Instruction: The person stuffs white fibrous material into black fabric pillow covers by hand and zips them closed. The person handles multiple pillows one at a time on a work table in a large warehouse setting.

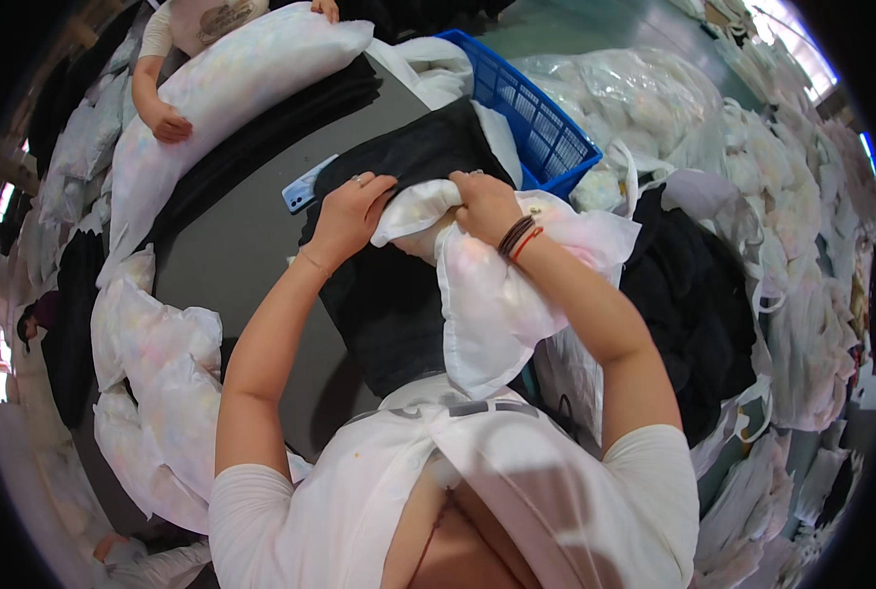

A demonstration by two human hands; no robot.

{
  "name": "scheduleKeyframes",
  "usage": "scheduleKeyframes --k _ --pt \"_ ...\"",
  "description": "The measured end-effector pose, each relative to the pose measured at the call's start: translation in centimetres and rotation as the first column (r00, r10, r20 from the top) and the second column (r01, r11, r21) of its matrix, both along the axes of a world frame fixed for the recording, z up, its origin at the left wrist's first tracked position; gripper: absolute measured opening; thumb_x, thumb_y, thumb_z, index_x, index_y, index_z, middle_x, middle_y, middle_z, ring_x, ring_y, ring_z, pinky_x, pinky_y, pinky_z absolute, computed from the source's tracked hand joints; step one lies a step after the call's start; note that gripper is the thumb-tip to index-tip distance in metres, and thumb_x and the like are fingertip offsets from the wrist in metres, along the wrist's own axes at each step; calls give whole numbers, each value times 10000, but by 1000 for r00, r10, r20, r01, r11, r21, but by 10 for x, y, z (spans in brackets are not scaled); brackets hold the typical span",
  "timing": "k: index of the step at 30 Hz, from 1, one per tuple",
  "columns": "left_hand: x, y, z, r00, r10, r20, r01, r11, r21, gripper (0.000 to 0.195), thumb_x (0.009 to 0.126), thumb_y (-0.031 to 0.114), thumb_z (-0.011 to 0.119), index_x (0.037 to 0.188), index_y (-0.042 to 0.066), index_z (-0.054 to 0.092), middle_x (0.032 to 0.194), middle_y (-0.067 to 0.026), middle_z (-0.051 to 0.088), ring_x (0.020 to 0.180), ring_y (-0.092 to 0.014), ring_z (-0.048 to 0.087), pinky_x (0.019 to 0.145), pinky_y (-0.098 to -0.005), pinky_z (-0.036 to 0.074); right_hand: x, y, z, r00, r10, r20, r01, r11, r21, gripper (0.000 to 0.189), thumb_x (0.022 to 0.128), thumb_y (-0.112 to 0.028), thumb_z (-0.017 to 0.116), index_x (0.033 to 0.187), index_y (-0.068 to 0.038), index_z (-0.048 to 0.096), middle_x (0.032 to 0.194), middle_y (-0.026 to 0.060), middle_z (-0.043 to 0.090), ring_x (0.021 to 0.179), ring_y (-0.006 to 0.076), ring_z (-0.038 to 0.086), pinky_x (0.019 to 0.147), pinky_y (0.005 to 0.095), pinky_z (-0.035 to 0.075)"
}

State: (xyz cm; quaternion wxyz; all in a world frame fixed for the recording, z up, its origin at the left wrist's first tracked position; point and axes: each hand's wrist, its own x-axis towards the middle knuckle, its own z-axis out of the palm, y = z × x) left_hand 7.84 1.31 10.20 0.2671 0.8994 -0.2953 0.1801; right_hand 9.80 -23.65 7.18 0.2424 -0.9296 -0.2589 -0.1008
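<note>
A white stuffed cushion insert (489,309), with pastel-coloured filling showing through its thin cloth, hangs in front of me. Part of it enters the edge of a black fabric cover (408,151). My left hand (353,210) pinches the cover's edge beside the insert. With bent fingers, my right hand (485,206) grips the insert's top, where it meets the black cloth; the fingertips are partly hidden. More black fabric (393,316) lies below, between my forearms.
A light blue smartphone (307,185) lies on the grey table (239,243). Behind the cover stands a blue plastic basket (530,110). Stuffed white bags (162,368) line the left. Opposite, a person's hand (169,124) rests on a long white bag (246,70). Black cloth (692,309) fills a right-hand sack.
</note>
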Motion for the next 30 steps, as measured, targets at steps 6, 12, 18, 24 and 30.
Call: scheduleKeyframes --k 6,12,18,24,30 --pt "-30 27 -90 748 649 -140 -656 691 -304 895 747 247 857 1433 -48 365 1333 -239 545 1270 -398 504 1090 -470 393 -15 18 -2 994 -109 16 108 994 15 381 768 -134 677 1139 -114 597 923 175 673 903 369 660 788 487 518" --pt "-110 -81 -82 918 168 -359 -369 693 -619 603 1012 400 608 709 -116 532 691 -336 503 611 -362 461 634 -495 430 22 -1 -18 955 -286 82 280 957 79 321 762 -161 686 1063 -74 613 892 207 669 908 412 645 798 516 507" --pt "-103 -52 -32 854 228 -467 -489 659 -571 705 1008 458 619 577 -80 471 504 -180 404 510 -146 337 461 -392 308 -75 18 25 893 380 243 -409 909 84 822 739 -240 806 1397 96 449 1361 302 491 1272 465 476 1136 528 340" --pt "-138 -60 -46 960 31 -278 -84 980 -182 543 980 306 627 578 -57 582 577 -271 534 527 -439 549 514 -490 429 -16 93 -61 738 594 321 -610 790 -59 586 796 -362 605 1329 -123 646 1335 184 615 1288 345 533 1133 456 356" --pt "-133 -14 -1 902 151 -404 -86 981 175 565 969 349 634 568 -45 573 578 -257 553 534 -424 560 532 -494 436 22 148 -119 771 619 148 -623 782 -21 307 868 -362 636 1007 -105 729 1018 138 723 951 322 681 776 470 515"
